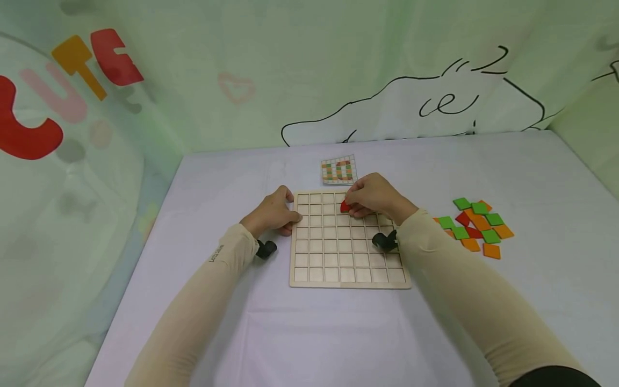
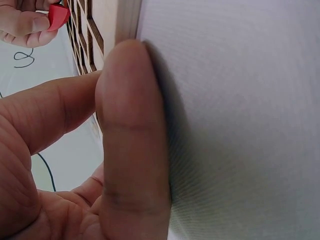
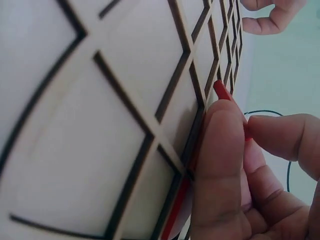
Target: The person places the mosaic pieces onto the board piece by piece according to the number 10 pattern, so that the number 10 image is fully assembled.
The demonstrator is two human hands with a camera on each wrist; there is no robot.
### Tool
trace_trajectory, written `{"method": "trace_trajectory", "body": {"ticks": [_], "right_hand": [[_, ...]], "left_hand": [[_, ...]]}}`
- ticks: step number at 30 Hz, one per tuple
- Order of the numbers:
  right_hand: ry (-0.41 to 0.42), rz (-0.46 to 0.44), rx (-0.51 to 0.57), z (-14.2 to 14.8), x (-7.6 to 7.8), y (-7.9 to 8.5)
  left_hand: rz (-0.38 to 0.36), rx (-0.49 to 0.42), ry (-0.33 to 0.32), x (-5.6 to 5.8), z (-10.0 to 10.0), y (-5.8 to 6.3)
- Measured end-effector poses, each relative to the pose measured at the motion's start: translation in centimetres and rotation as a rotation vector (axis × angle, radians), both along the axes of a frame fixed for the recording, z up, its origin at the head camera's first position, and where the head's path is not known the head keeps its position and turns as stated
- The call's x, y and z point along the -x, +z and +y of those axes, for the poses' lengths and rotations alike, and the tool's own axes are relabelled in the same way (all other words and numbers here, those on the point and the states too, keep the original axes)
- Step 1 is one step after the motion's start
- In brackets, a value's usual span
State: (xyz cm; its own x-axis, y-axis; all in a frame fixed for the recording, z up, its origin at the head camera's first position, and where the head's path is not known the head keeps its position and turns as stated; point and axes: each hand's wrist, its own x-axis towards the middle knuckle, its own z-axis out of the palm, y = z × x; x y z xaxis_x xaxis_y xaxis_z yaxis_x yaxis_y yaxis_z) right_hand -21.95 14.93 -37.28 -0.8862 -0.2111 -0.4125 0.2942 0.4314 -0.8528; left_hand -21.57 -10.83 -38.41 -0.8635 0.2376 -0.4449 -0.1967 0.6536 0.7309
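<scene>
A pale wooden grid board (image 1: 331, 260) lies on the table with its squares facing up. My left hand (image 1: 273, 212) is at its left side, thumb and forefinger touching the edge near the far corner. In the left wrist view, the extended thumb (image 2: 134, 130) meets the wooden edge. Over the board's far rows, my right hand (image 1: 374, 198) pinches a small red tile (image 1: 344, 207) with a curved edge between thumb and forefinger. The right wrist view has this tile (image 3: 221, 91) close to the grid, and another red strip (image 3: 176, 212) shows beside the nearest finger.
Right of the board lies a loose cluster of green tiles (image 1: 494, 219), orange tiles (image 1: 491, 251) and red tiles (image 1: 462, 218), partly behind the right sleeve. A patterned card (image 1: 338, 170) lies beyond the board's far edge. Printed cloth (image 1: 232, 64) hangs around the table.
</scene>
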Motion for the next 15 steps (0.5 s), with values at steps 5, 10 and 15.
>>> {"method": "trace_trajectory", "body": {"ticks": [5, 10, 15], "right_hand": [[-0.013, 0.008, -0.029, -0.32, -0.14, 0.20], [-0.020, 0.019, -0.070, -0.49, -0.24, 0.35], [-0.023, 0.037, -0.097, -0.66, -0.26, 0.24]], "left_hand": [[0.003, 0.001, 0.001, 0.00, 0.02, -0.09], [0.007, -0.002, -0.004, -0.04, 0.02, -0.08], [0.009, -0.008, -0.008, -0.07, -0.04, -0.09]]}}
